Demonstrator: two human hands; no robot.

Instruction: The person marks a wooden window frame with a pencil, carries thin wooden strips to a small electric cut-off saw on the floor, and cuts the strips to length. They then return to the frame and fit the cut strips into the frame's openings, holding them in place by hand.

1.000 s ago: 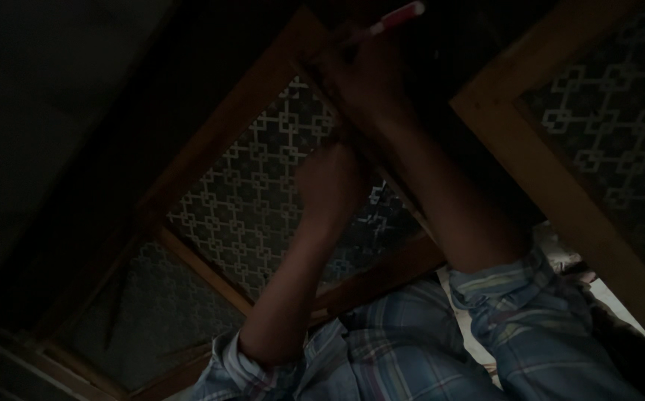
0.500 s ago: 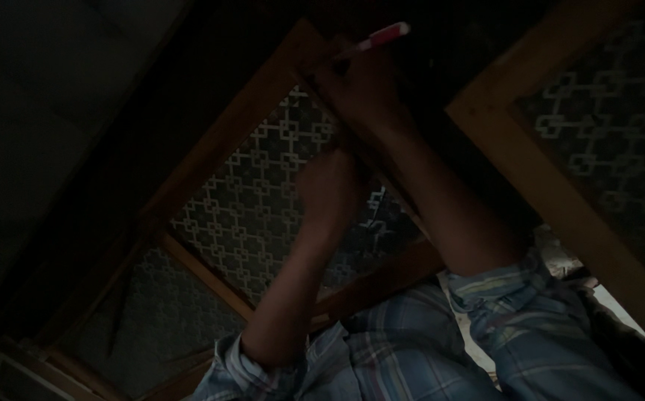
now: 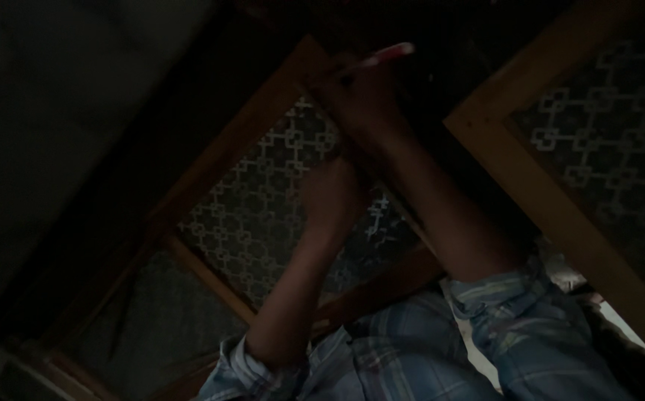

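left grip (image 3: 330, 199) curled loosely, resting against the patterned glass pane (image 3: 263, 223); whether closed on anything, cannot tell in the dark. further up, right grip (image 3: 356, 93) pinching a red-and-white pen (image 3: 382, 56) at the top corner of the wooden frame (image 3: 263, 111). beyond, a second framed panel (image 3: 597, 134) to the right.

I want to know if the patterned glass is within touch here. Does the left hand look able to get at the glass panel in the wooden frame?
Probably yes: the left hand already lies over the patterned glass panel, nothing between them, though the dim light hides actual contact.
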